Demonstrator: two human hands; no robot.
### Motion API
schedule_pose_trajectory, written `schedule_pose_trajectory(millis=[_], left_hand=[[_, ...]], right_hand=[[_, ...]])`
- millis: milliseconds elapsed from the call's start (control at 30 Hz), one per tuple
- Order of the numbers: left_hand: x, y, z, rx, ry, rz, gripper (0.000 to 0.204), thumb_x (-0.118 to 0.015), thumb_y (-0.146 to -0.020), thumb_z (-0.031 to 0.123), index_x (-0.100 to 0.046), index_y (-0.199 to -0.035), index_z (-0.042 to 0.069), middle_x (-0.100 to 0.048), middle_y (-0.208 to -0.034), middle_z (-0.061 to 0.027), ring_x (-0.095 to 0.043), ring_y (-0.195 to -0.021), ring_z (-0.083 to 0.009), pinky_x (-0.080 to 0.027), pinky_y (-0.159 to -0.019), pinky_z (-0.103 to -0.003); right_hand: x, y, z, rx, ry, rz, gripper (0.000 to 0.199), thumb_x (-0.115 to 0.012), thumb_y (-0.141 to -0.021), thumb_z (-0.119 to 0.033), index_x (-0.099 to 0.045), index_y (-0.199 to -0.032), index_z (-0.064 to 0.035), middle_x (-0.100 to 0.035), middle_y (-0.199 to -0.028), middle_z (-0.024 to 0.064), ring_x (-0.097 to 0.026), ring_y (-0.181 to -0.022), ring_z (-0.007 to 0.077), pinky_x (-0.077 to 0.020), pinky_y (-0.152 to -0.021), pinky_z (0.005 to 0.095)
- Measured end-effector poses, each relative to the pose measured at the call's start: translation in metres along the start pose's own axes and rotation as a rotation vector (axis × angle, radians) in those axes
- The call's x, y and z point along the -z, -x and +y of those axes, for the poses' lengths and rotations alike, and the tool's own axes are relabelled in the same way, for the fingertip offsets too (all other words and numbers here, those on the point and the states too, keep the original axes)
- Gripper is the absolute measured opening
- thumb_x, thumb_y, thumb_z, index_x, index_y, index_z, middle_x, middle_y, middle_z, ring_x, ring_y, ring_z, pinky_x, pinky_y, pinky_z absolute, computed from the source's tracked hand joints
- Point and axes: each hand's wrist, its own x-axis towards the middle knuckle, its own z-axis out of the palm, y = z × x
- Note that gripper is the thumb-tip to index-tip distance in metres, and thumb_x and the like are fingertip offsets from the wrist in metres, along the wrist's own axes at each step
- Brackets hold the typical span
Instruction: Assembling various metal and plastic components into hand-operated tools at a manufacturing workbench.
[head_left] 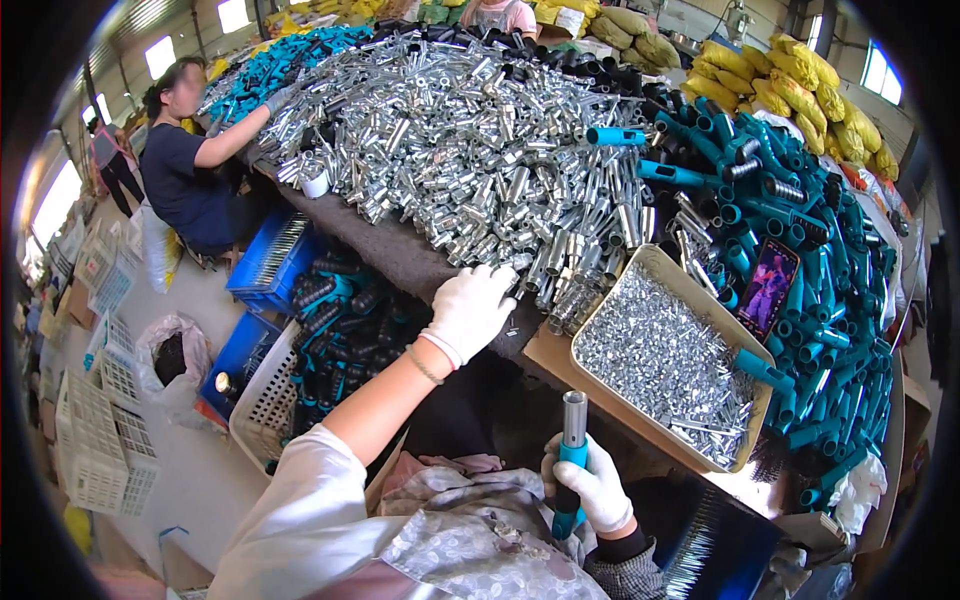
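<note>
My right hand (600, 490), in a white glove, is wrapped round a teal and black tubular handle (569, 475) held upright in front of my lap. A shiny metal tube (574, 418) stands out of the handle's top. At the table's near edge, my left hand (470, 312), also gloved in white, is bent with its fingers together beside the heap of metal tubes (480, 170). A small metal piece (513, 327) shows just below its fingertips; what the fingers hold, if anything, is hidden.
A tray of small metal parts (660, 350) sits at the table edge, right of centre. Teal tubes (830, 280) are piled at the right, with a lit phone (770, 288) among them. A crate of black and teal handles (340, 330) stands lower left. A co-worker (195, 165) reaches into the heap.
</note>
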Motion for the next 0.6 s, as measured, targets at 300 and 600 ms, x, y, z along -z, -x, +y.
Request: schedule_pose_trajectory(millis=[300, 600], left_hand=[[-0.013, -0.014, -0.008, 0.040, 0.188, 0.015, 0.022, -0.066, -0.084, 0.019, -0.060, -0.102, 0.010, -0.069, -0.090, -0.0141, -0.069, -0.084, -0.0329, -0.055, -0.072, -0.044], [0.039, 0.044, 0.034, 0.166, 1.252, -0.137, 0.010, -0.058, -0.094, 0.006, -0.064, -0.092, -0.001, -0.065, -0.082, -0.0030, -0.058, -0.075, -0.0075, -0.047, -0.069, -0.024]], right_hand=[[-0.016, 0.006, -0.005, 0.020, -0.010, -0.028, 0.073, -0.067, -0.090, -0.051, -0.046, -0.135, 0.0031, -0.063, -0.082, 0.0092, -0.060, -0.068, 0.0136, -0.0482, -0.065, 0.0270], [-0.006, 0.015, 0.006, 0.217, 0.490, 0.368, 0.041, -0.067, -0.087, -0.008, -0.059, -0.126, -0.0011, -0.064, -0.089, 0.0099, -0.061, -0.079, 0.0160, -0.0510, -0.078, 0.0292]])
